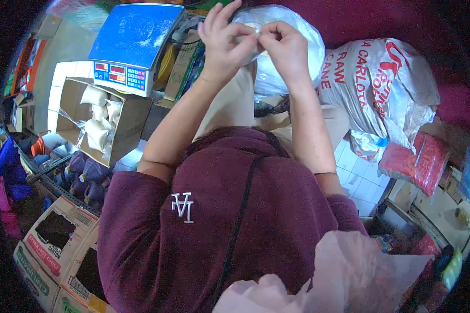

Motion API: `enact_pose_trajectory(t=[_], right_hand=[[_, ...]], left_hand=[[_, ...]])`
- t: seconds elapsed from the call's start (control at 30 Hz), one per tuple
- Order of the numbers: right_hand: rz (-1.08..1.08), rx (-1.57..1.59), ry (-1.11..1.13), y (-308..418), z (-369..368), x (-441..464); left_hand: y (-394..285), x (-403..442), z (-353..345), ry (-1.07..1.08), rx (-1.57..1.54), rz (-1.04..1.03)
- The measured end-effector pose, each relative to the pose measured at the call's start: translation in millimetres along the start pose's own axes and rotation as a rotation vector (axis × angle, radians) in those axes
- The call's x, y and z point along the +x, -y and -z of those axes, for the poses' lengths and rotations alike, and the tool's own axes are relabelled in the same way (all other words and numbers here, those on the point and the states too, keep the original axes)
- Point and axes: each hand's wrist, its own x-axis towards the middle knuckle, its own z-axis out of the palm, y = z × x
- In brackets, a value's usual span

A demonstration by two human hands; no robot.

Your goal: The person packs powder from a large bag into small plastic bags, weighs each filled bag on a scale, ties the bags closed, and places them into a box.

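Observation:
My left hand point(225, 40) pinches with thumb and forefinger while its other fingers stick up and apart. Close against it, my right hand point(284, 48) pinches too, its fingers curled in. Between the fingertips is what looks like the top of a small plastic bag point(253, 26); most of it is hidden by the hands. Behind and below them stands a big clear plastic bag point(303, 31) with white contents.
At the left, a scale point(133, 36) with a blue, powder-dusted platform stands by a cardboard box point(133, 122) holding several filled small bags point(96, 130). A printed sack point(368, 78) leans at the right, above a red packet point(416, 160). Pale plastic point(344, 266) hangs low in front.

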Motion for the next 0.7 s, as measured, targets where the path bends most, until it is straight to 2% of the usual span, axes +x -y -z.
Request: enact_pose_trajectory(t=[0.03,0.07,0.1,0.13,0.2,0.23,0.3,0.47,0.57,0.6,0.67,0.7], right_hand=[[0.095,-0.02,-0.083,4,-5,-2],[0.187,-0.04,-0.166,6,-8,-4],[0.272,-0.17,-0.191,1,-10,-3],[0.272,-0.17,-0.189,0,-11,-3],[0.62,-0.378,-0.277,-1,-11,-2],[0.623,-0.378,-0.276,-4,-10,1],[0.792,-0.337,-0.195,-13,-7,6],[0.696,-0.261,-0.017,-2,20,14],[0.53,-0.551,0.339,14,36,20],[0.528,-0.55,0.338,20,37,22],[0.326,-0.67,0.571,27,40,25],[0.327,-0.672,0.573,26,39,24]], left_hand=[[5,-1,-4,0.0,-0.211,0.119],[7,-4,-11,0.0,-0.212,0.121],[8,-8,-20,-0.074,-0.582,0.365],[7,-8,-25,-0.154,-0.951,0.608],[11,-4,-26,-0.138,-1.0,0.662],[10,-3,-25,-0.154,-1.065,0.71],[12,0,-25,-0.173,-1.13,0.757],[2,2,-17,-0.081,-1.07,0.761],[-1,-5,-18,-0.039,-1.049,0.72],[0,-6,-18,-0.037,-1.048,0.721],[2,-7,-18,-0.022,-1.0,0.658],[4,-8,-18,-0.023,-1.002,0.658]])
